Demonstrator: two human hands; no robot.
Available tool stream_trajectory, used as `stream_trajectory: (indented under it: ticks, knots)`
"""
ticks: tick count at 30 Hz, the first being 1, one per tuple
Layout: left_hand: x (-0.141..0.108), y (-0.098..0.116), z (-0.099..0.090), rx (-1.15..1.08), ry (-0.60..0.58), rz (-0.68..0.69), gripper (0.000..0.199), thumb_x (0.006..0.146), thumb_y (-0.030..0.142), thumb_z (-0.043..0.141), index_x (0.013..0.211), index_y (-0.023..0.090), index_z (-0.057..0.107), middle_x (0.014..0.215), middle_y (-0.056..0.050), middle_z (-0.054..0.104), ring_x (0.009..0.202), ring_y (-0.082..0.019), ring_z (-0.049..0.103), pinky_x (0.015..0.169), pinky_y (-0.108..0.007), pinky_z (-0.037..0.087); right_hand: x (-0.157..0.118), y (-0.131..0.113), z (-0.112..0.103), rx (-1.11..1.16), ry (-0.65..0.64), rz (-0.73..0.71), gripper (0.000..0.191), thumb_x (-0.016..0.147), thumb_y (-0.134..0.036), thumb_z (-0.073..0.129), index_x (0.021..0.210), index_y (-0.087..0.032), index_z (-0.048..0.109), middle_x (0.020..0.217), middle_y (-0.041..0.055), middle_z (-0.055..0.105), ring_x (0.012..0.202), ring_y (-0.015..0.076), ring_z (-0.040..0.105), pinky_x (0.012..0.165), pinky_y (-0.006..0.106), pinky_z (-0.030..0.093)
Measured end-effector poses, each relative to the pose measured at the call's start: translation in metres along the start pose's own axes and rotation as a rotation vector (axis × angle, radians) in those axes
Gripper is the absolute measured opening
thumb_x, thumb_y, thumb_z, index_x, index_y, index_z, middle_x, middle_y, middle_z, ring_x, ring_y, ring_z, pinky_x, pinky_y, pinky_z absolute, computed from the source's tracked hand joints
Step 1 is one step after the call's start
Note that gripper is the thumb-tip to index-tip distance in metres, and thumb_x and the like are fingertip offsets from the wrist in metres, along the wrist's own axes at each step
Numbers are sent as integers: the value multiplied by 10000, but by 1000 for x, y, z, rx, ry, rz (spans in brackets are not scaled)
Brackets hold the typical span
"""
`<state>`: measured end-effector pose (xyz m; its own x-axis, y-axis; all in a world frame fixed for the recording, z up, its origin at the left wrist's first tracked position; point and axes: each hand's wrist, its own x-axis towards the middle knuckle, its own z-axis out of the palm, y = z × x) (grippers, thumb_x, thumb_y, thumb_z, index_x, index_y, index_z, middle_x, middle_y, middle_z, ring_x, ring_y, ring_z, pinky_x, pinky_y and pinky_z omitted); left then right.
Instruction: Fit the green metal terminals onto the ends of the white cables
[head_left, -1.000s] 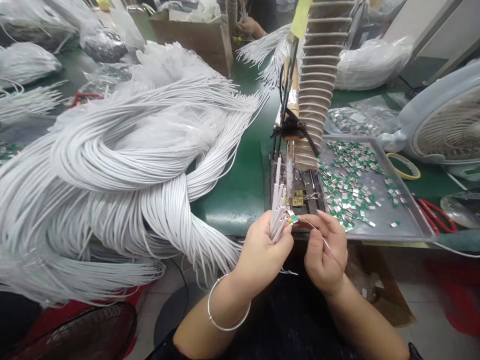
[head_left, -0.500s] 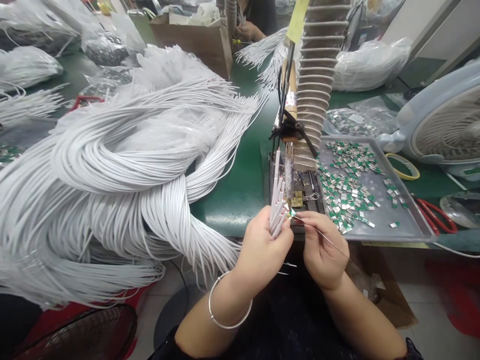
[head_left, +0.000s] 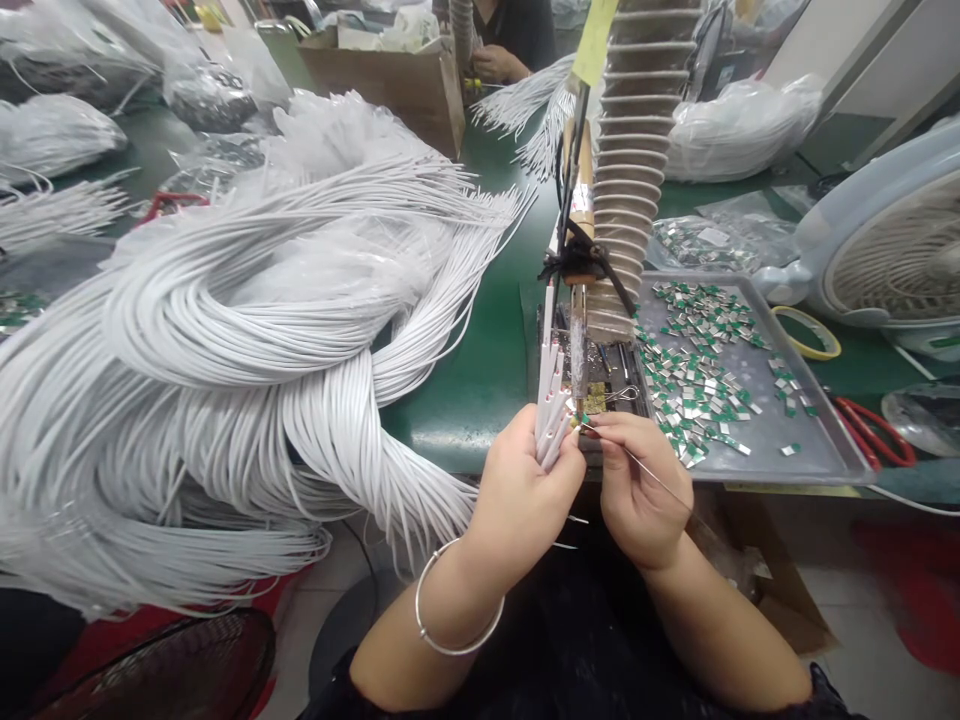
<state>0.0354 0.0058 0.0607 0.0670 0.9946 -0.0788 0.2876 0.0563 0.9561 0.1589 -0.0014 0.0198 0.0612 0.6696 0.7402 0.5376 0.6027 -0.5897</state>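
My left hand [head_left: 531, 492] is closed around a bunch of white cables [head_left: 551, 415], their stripped ends pointing up and away. Between my two hands a small green circuit board [head_left: 584, 422] sits right under the tip of a soldering iron [head_left: 578, 350], which hangs with its tip down. My right hand [head_left: 645, 485] pinches a thin strand of solder wire [head_left: 651, 474] whose end reaches the board. The fingers hide part of the board and the cable end at it.
A grey tray [head_left: 802, 455] with several small boards lies to the right, beside a fan [head_left: 885, 230] and red-handled scissors [head_left: 877, 430]. Large bundles of white cable [head_left: 247, 340] cover the left. A ribbed duct [head_left: 637, 150] hangs behind the iron. Across the table is another person's hand [head_left: 499, 64].
Both hands have shifted slightly left and away from me, bringing the board under the iron's tip. The cable bunch has moved with my left hand.
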Motion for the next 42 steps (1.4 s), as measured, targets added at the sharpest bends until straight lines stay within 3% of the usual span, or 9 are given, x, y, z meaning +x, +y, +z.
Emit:
stream_trajectory:
  ticks: [19,31,37,42]
  knots:
    - [-1,0,-2,-28,28,35,61,791,182,496,731,193,486,747,-2,578,763,-156,555,641,-256,411,3,-3,1,-11,-7,-4,198,829,-54,509,932,-189,610,873,57,679,836,170,653,732,330,553]
    - [-4,-11,0,-78,5,10,33,802,189,509,774,182,525,787,-1,604,742,-141,552,676,-250,430,-5,-1,-1,4,-41,18,190,828,-51,498,911,-184,605,858,57,672,829,172,652,733,335,545]
    - [-5,-11,-2,-108,-55,7,143,855,268,492,796,167,573,821,-26,627,771,-152,565,716,-260,436,-6,2,-4,-22,-27,15,207,824,-42,497,925,-191,600,866,62,658,841,175,641,721,352,548]
    - [-6,-12,-5,-112,-107,-28,216,870,328,487,817,162,614,684,-1,557,643,-134,505,633,-254,423,-5,1,-5,-30,-33,3,183,834,-63,493,911,-196,592,883,70,659,868,188,641,740,377,553]
